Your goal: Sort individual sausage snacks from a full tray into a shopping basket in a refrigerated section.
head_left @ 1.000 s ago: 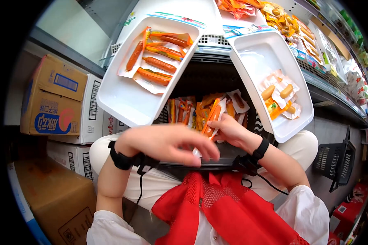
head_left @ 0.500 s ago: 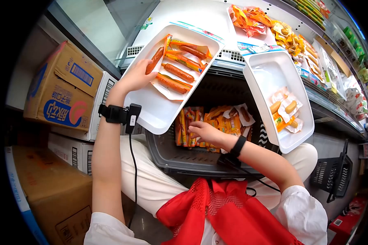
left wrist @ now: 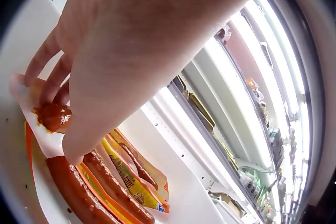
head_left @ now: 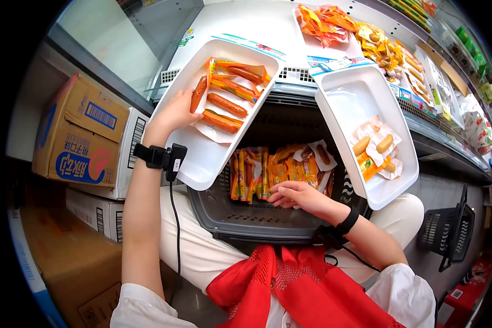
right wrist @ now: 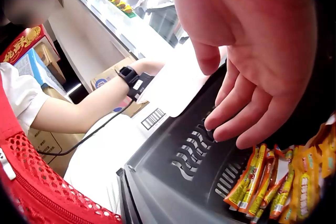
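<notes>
My left hand (head_left: pixel 175 113) reaches over the left edge of the left white tray (head_left: pixel 194 167). Its thumb and fingers are around the leftmost packaged sausage (left wrist: pixel 56 117), part of which is hidden under the hand. Beside that one lie several more sausages (head_left: pixel 227 104) in clear and orange wrappers, side by side in the tray. Over the dark basket (head_left: pixel 240 221) hovers my right hand (head_left: pixel 306 198), fingers relaxed and holding nothing. Below its fingertips, orange and yellow sausage packs (right wrist: pixel 257 176) stand in a row inside the basket.
A second white tray (head_left: pixel 341 90) with a few pale sausages (head_left: pixel 384 143) leans at the right of the basket. Cardboard boxes (head_left: pixel 85 131) are stacked at the left. Behind is a shelf with heaped packs (head_left: pixel 325 24). Another basket (head_left: pixel 448 224) sits on the floor at right.
My left hand has moved from over the basket up to the left tray's sausages. The right hand has let go of the orange sausage pack it held in the basket.
</notes>
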The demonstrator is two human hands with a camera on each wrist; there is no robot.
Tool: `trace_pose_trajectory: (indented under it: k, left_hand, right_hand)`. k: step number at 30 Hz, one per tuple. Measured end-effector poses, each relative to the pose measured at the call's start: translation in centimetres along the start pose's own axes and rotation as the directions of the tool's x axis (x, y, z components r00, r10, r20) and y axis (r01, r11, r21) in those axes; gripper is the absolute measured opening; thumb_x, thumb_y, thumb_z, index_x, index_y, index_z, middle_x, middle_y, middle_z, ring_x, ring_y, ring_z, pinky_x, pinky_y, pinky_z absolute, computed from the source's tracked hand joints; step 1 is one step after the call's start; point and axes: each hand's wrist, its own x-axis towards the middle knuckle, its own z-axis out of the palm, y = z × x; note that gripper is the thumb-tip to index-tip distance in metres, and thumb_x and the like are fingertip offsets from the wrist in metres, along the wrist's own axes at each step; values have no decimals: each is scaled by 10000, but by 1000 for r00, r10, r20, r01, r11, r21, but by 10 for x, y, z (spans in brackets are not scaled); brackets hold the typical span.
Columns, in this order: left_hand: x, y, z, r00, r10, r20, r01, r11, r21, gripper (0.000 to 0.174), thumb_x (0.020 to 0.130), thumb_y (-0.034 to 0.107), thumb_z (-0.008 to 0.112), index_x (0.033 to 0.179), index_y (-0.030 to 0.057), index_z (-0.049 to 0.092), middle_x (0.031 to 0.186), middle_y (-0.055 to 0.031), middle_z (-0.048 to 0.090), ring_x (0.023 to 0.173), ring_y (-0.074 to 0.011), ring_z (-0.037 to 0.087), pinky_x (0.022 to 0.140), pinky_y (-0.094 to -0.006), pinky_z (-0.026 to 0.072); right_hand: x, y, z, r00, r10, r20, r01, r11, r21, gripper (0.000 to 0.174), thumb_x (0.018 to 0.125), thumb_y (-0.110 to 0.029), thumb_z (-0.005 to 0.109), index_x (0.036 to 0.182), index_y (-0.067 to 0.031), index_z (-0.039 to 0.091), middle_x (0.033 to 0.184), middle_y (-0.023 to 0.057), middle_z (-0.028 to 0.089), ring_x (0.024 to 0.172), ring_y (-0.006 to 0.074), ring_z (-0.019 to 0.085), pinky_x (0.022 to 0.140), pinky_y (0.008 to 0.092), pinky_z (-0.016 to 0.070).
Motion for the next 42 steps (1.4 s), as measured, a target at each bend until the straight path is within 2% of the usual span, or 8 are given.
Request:
trace_pose_trajectory:
  k: [18,23,26,28,32,34,38,42]
  left_hand:
    - [-9,20,-14,982,-113,-154,124,990,64,342,682,47,609,1011,5,524,918,-164,584,863,-313,576,755,-337,454]
    - [-36,43,-26,751,228,-620,-226,971,84,231,708,17,617,931,41,563,947,-89,577,897,-301,542,755,-376,446]
    - [-63,78,-29,516,565,-644,-495,810,314,258,658,2,624,901,67,567,943,-60,569,886,-278,539,762,-377,438]
    - [-78,99,-20,462,720,-517,-597,684,419,278,627,33,623,895,89,572,933,-39,554,889,-238,537,801,-370,427]
    - [-89,128,9,383,858,-342,-694,512,507,207,673,84,581,879,108,570,902,-5,528,894,-170,531,874,-353,411]
    - [-90,131,20,393,863,-316,-703,504,502,166,677,93,592,841,109,574,921,-13,554,910,-177,546,891,-363,413]
    - [-89,125,21,456,864,-215,-748,503,433,224,676,94,616,898,102,582,954,-18,557,949,-187,537,909,-370,398]
    - [-81,97,-7,680,631,-373,-582,774,250,476,688,93,680,1129,74,503,1134,-87,544,1043,-281,502,919,-383,375]
  right_hand:
    - [-15,-4,-2,994,-104,30,105,994,-8,307,942,-240,388,1123,-29,519,987,45,607,896,114,551,782,247,429]
    - [-24,-16,-1,992,-124,6,124,992,23,332,948,-267,372,1127,-26,514,988,44,610,894,116,553,783,243,427]
    - [-25,-19,-3,987,-157,27,152,979,134,380,954,-303,339,1157,-24,497,1058,64,588,916,128,553,809,254,425]
    - [-24,-17,-4,950,-279,140,188,869,458,425,957,-334,312,1197,-20,469,1145,86,544,970,152,550,852,279,420]
    - [-35,-29,6,871,-359,334,179,866,467,462,956,-341,320,1291,-24,346,1199,117,497,1029,188,542,890,317,417]
    - [-39,-28,12,883,-337,327,184,889,419,433,947,-333,361,1251,-24,365,1113,115,544,974,184,573,869,307,431]
    - [-43,-24,17,955,-210,211,177,970,166,330,923,-358,422,1054,-57,458,790,62,602,663,109,615,482,191,468]
    - [-40,-22,0,941,-331,-68,336,897,288,393,891,-439,455,1024,-70,480,578,43,535,420,66,498,336,151,352]
